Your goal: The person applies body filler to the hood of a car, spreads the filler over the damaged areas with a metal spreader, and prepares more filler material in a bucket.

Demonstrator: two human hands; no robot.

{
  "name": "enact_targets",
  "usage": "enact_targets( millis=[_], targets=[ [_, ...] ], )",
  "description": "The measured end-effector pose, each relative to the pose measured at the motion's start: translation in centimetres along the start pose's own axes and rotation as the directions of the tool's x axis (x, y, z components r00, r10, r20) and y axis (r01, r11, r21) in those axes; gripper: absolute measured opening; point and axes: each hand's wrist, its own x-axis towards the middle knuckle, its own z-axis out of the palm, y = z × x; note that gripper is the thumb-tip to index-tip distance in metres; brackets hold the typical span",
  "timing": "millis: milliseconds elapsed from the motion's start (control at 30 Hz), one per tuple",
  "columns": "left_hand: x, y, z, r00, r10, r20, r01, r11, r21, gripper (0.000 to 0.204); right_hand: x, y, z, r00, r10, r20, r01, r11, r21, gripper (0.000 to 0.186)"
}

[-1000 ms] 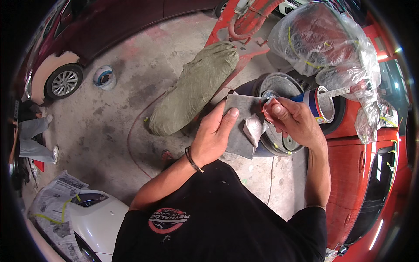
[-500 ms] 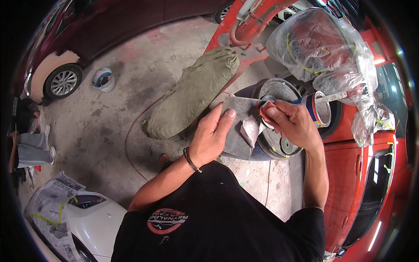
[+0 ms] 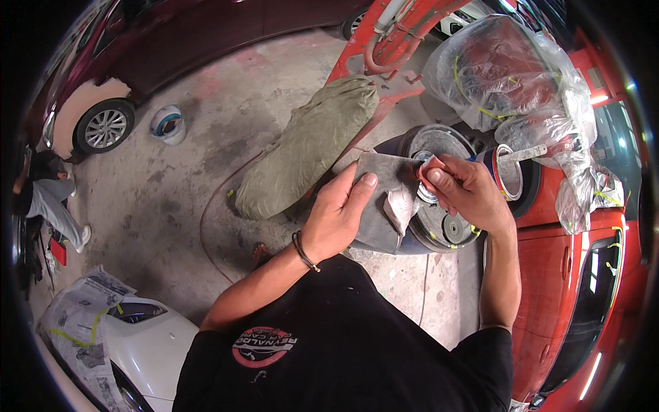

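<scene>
My left hand (image 3: 341, 214) grips the left edge of a flat grey board (image 3: 379, 176), thumb on top and fingers underneath. A pale pinkish-grey lump of paste (image 3: 399, 208) sits near the board's right side. Pinched in my right hand (image 3: 470, 189) is a small red piece (image 3: 429, 169) with a paler smear on it, held above the board's far right corner; its exact kind is partly hidden by my fingers. Beneath and beyond the board stands a drum (image 3: 439, 142) with a dark, dirty lid. An open can (image 3: 506, 173) with a stick (image 3: 527, 152) across it is right of my right hand.
A covered long object (image 3: 309, 147) lies ahead beside a red metal post (image 3: 364, 51). Red bodywork (image 3: 535, 275) stands close on the right, below plastic sheeting (image 3: 494, 69). A white car part (image 3: 147, 343) is lower left; a bucket (image 3: 168, 126) and another person's leg (image 3: 58, 206) are farther left.
Both hands and the board have shifted slightly right in the picture, along with the whole scene. The red piece has tilted a little. At the far left, the other person's leg has moved.
</scene>
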Motion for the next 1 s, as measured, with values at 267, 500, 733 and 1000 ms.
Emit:
enact_targets(
  millis=[267, 500, 733, 1000],
  targets=[
    [-0.4, -0.1, 0.1, 1.0, 0.021, 0.02, -0.022, 0.999, 0.047, 0.04, -0.9, 0.1, 0.5, 0.925, -0.339, -0.17, 0.183, 0.792, -0.583, 0.028],
    [-0.2, -0.5, 1.2, 0.99, 0.123, -0.066, -0.128, 0.989, -0.076, 0.031, -2.4, -0.8, 0.4, 0.902, -0.359, -0.238, 0.117, 0.736, -0.667, 0.028],
    [-0.1, -0.6, 1.0, 1.0, 0.006, -0.001, -0.006, 0.994, -0.108, 0.034, -3.7, -0.6, 1.2, 0.895, -0.361, -0.261, 0.175, 0.823, -0.54, 0.027],
    [0.1, -0.9, 1.8, 0.995, -0.079, 0.062, 0.089, 0.978, -0.188, 0.042, -3.9, 1.9, 1.2, 0.889, -0.38, -0.254, 0.188, 0.811, -0.555, 0.026]
  ],
)
